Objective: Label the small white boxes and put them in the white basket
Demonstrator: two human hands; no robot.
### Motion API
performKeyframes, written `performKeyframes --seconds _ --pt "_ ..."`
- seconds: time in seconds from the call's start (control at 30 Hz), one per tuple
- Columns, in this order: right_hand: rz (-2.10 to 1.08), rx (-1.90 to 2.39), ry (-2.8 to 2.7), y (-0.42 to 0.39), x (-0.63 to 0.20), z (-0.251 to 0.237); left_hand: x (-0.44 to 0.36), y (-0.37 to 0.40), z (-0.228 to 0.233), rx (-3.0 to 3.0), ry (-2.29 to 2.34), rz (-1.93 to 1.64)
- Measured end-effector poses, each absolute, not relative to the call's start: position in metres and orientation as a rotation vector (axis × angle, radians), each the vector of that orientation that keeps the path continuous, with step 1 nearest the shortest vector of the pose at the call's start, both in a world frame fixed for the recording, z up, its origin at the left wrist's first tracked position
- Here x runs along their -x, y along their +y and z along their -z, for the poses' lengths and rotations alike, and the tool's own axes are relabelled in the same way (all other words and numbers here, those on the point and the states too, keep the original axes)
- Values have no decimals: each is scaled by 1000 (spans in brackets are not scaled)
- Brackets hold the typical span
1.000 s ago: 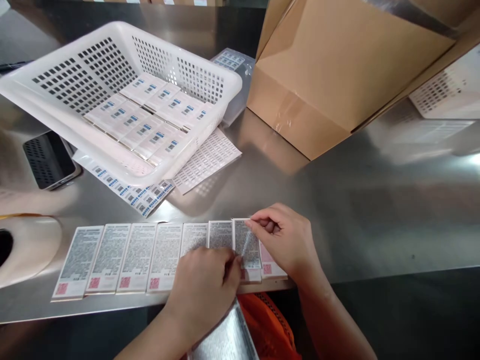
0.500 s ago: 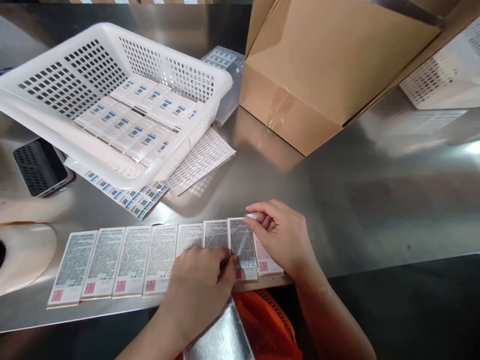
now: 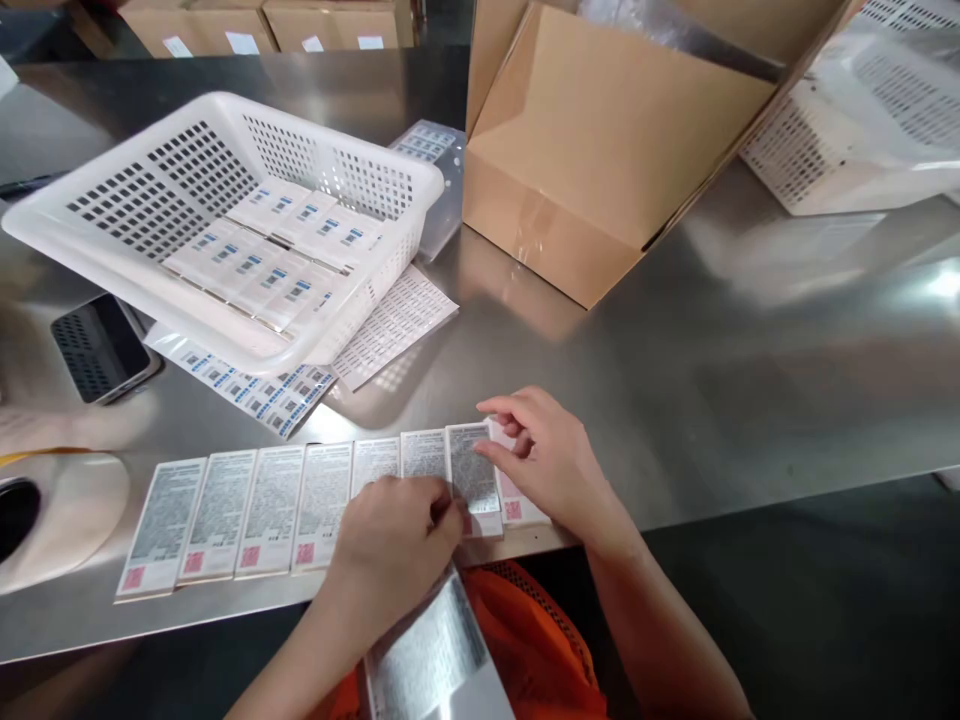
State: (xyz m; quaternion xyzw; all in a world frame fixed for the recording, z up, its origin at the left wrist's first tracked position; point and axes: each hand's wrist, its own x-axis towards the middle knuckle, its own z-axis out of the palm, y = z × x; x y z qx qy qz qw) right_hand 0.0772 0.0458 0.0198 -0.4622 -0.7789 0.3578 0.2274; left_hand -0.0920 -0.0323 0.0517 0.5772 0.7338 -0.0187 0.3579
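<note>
A row of flat white cartons (image 3: 275, 510) with pink square codes lies along the table's near edge. Dark printed text covers most of their faces. My left hand (image 3: 401, 525) is curled over the row's middle, its thumb and forefinger at the lower corner of a carton with a clear text label (image 3: 475, 465). From under that hand a shiny silvery strip (image 3: 431, 650) hangs toward my lap; the grip on it is partly hidden. My right hand (image 3: 551, 460) hovers at the right end, thumb and forefinger apart, partly covering the pinkish last carton (image 3: 517, 505).
A white perforated basket (image 3: 337, 340) holds cartons with blue-marked labels. Label sheets (image 3: 397, 325) lie partly under it. Around are a phone (image 3: 105, 345), a label roll (image 3: 82, 520), an open cardboard box (image 3: 562, 150) and another white basket (image 3: 817, 150).
My right thumb and forefinger have spread apart over the label's upper corner. The label's lower edge, where it shows, still sits at the seventh carton. The camera view has tilted upward slightly.
</note>
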Motion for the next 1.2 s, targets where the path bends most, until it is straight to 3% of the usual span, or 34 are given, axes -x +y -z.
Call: performKeyframes --seconds 0.2,0.37,0.5,0.63,0.77,0.9,1.0,1.2 --pt "-905 836 -2534 19 -106 -26 94 -35 -52 -1482 1877 -97" --pt "-726 790 -2565 -12 -124 -38 105 -46 -49 -1353 2007 -475" --pt "-691 911 -2170 -38 -124 -54 108 -50 -52 -1229 2117 -824" --pt "-668 1079 -2167 -50 -102 -64 100 -51 -53 -1174 2143 -1064" --pt "-779 1276 -2072 -43 -86 -62 103 -55 -50 -1115 1915 -1307" --pt "-924 1272 -1912 -37 -86 -55 117 -63 -46 -1042 1455 -1165" --pt "-893 1219 -1866 -38 -86 -51 121 -71 -44 -968 1468 -1012" --pt "-431 1071 -1816 -43 -75 -43 104 -82 -45 -870 1602 -1196"
